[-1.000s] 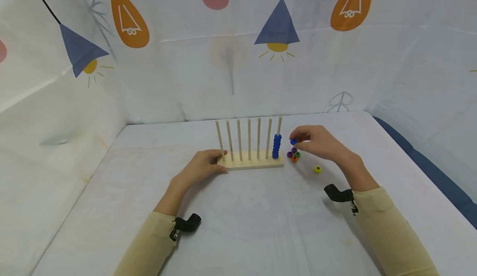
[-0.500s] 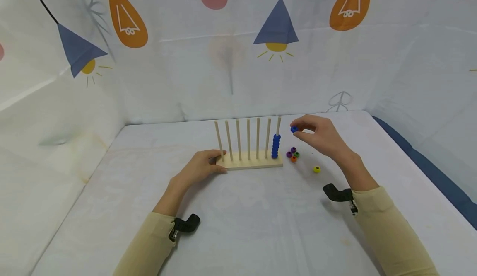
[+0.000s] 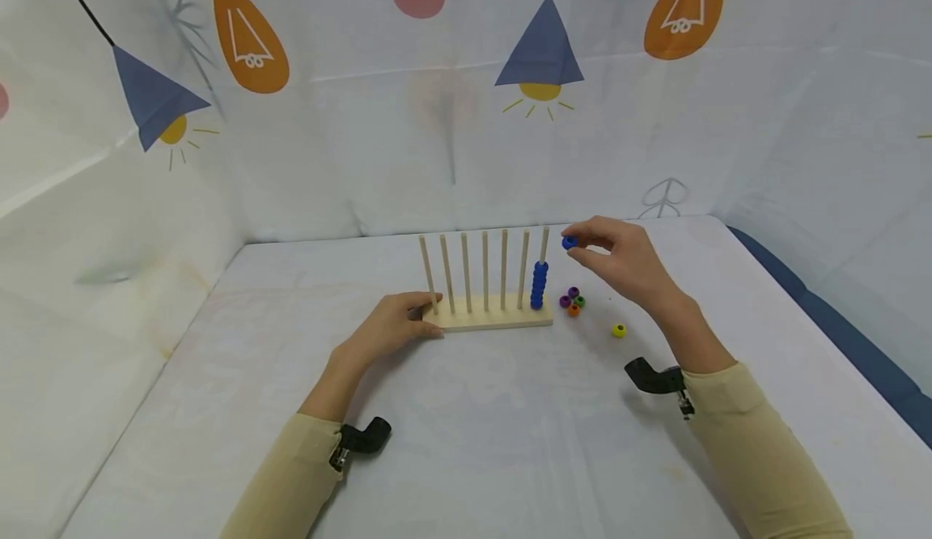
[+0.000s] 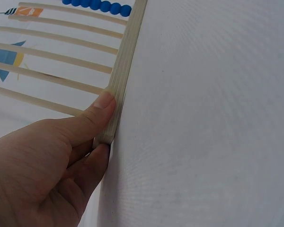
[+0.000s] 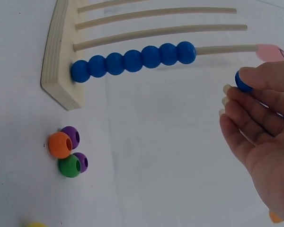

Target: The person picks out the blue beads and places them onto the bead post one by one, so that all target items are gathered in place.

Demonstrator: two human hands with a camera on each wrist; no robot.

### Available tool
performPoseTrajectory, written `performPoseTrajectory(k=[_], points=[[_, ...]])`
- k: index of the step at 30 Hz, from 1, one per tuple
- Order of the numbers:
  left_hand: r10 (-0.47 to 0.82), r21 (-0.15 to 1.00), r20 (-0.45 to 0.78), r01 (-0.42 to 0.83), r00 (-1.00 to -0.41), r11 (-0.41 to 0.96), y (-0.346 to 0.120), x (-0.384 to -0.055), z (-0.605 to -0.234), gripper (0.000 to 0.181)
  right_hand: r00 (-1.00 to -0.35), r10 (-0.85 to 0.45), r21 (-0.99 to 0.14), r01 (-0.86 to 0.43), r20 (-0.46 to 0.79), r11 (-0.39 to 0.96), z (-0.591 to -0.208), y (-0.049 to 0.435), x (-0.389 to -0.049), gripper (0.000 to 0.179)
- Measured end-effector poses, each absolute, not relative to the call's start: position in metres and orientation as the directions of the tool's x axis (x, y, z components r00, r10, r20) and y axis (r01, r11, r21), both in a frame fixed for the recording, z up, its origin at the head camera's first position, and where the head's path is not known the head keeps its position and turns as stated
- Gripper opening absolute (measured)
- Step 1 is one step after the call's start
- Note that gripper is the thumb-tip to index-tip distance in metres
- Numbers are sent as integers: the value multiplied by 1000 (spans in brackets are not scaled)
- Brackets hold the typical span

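A wooden peg rack [image 3: 498,320] with several upright pegs stands on the table. My left hand [image 3: 393,324] grips the left end of its base, thumb along the front edge in the left wrist view. On the rightmost peg sits a stack of several blue beads [image 3: 539,286]; the peg's top part is bare. My right hand [image 3: 619,256] pinches a single blue bead [image 5: 243,81] between thumb and fingers, raised just right of that peg's top. Below it, two purple beads, a green bead [image 5: 69,166] and an orange bead [image 5: 60,144] lie clustered beside the base.
A yellow bead [image 3: 619,330] lies apart, right of and nearer than the cluster. The white table [image 3: 473,442] meets a printed cloth backdrop [image 3: 349,142] close behind the rack. A dark blue strip [image 3: 823,312] runs along the table's right side.
My right hand has lifted the blue bead up from beside the cluster and moved it slightly left, toward the rightmost peg's top. My left hand keeps its hold on the base.
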State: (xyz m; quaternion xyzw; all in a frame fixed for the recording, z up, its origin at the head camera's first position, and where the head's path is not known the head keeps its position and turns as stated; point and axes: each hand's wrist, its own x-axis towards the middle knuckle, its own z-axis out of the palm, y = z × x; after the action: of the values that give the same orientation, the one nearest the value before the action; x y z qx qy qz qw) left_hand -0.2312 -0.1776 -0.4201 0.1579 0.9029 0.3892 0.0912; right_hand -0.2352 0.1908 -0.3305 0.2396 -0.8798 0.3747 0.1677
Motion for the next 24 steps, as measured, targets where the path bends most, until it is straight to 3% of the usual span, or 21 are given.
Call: performPoseTrajectory(k=[12,24], points=[[372,721,-40,231,-927,654,-176,-230,-417,58,-769,-262,-581,-620,583,527,-325,179,-231,25],[380,706,-25,252,-925,662,-177,-231,-417,58,-768,-217,-634,-625,602,454,-317,163,-229,27]])
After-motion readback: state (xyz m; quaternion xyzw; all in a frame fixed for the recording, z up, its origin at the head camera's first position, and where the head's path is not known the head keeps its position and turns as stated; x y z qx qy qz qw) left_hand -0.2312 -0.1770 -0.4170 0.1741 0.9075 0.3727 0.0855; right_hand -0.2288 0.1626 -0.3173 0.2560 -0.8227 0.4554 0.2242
